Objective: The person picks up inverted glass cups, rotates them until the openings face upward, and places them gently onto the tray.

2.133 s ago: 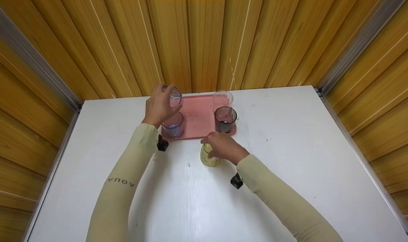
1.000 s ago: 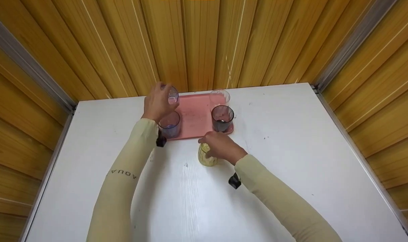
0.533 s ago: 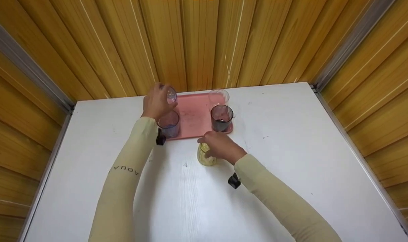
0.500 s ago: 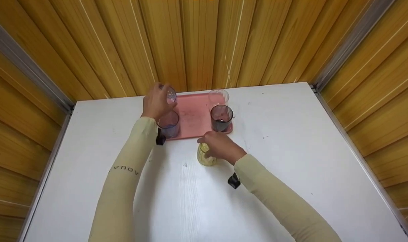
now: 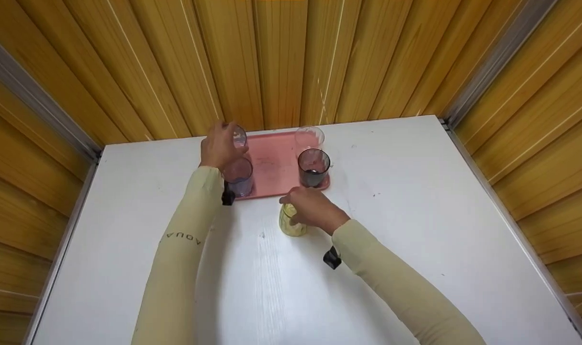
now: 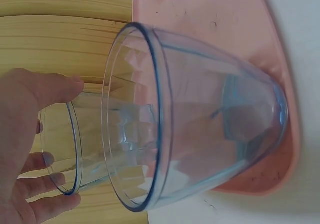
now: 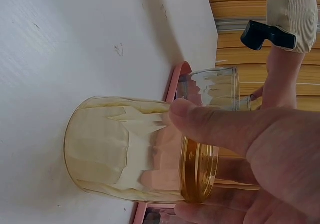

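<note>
My left hand [image 5: 220, 146] grips a bluish clear glass [image 5: 239, 137] by its rim at the tray's back left corner. In the left wrist view, the thumb and fingers spread around that rim. Just in front of it, a blue tinted glass [image 6: 200, 119] stands upright on the pink tray [image 5: 274, 167]. My right hand [image 5: 315, 208] holds a yellow glass [image 5: 292, 225] on the table before the tray. The right wrist view shows this yellow glass mouth down, thumb and fingers around its thick amber base [image 7: 197, 171].
A dark grey glass [image 5: 314, 168] stands at the tray's front right, with a clear glass [image 5: 310, 139] behind it. The white table [image 5: 401, 201] runs up to wood-look panels [image 5: 281, 62] at the back and sides.
My left hand and its glass have shifted slightly left at the tray's back corner. The right hand stays on the yellow glass, and the head view has moved a little.
</note>
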A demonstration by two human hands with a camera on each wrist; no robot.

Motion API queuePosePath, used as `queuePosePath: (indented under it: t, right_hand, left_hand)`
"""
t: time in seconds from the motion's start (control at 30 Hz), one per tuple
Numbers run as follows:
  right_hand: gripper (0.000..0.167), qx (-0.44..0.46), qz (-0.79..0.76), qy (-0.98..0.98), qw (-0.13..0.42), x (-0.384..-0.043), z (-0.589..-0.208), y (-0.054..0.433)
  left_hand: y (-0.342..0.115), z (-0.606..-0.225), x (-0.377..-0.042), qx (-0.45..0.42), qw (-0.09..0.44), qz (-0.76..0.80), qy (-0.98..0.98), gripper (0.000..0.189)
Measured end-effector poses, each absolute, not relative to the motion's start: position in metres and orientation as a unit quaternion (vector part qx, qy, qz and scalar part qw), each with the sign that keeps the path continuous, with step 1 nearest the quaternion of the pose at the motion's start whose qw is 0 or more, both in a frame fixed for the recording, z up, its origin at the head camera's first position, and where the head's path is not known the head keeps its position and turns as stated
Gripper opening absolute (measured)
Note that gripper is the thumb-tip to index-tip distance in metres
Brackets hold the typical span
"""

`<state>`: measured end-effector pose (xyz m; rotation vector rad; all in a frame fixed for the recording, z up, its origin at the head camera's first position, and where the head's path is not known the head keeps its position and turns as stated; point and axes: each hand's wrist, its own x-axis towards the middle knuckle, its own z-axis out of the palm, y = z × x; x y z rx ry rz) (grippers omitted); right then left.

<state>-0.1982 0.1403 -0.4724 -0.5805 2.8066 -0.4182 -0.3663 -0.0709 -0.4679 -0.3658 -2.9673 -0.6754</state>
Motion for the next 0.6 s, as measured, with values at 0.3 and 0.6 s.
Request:
queuePosePath:
  t: [0.3, 0.6]
  right_hand:
    - [0.055, -0.207, -0.142, 0.961, 0.115, -0.1986, -0.4701, 0.1405]
    - [0.055, -0.199, -0.141, 0.963, 0.119, -0.1982, -0.472, 0.1399]
  left_hand:
    - [-0.0697, -0.4678, -0.3702, -0.114, 0.027, -0.216, -0.969, 0.066]
    - [-0.0676, -0.4724, -0.3729, -0.119, 0.021, -0.204, -0.971, 0.068]
